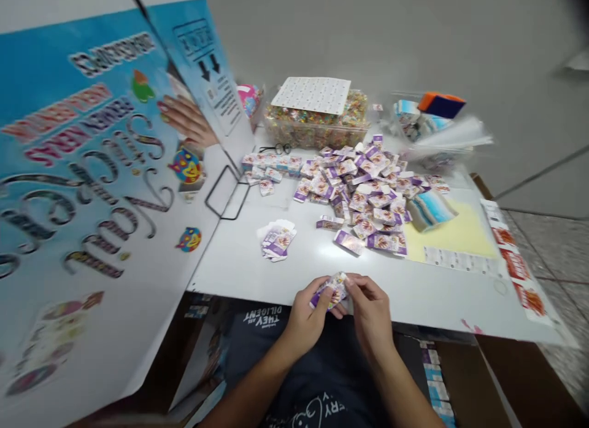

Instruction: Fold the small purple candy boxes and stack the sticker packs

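Observation:
My left hand [309,316] and my right hand [369,310] meet at the near edge of the white table [239,262]. Both pinch one small purple-and-white packet [332,288] between their fingertips. A short stack of flat packets [277,239] of the same kind lies on the table just beyond my hands, to the left. Farther back a large heap of these small packets [363,191] spreads across the middle of the table.
A big blue printed cardboard sheet [87,188] leans over the left side. At the back stand a clear tub of colourful bits [317,124] with a white sheet on top and an orange-and-blue box [440,104]. A yellow sheet [455,234] lies right.

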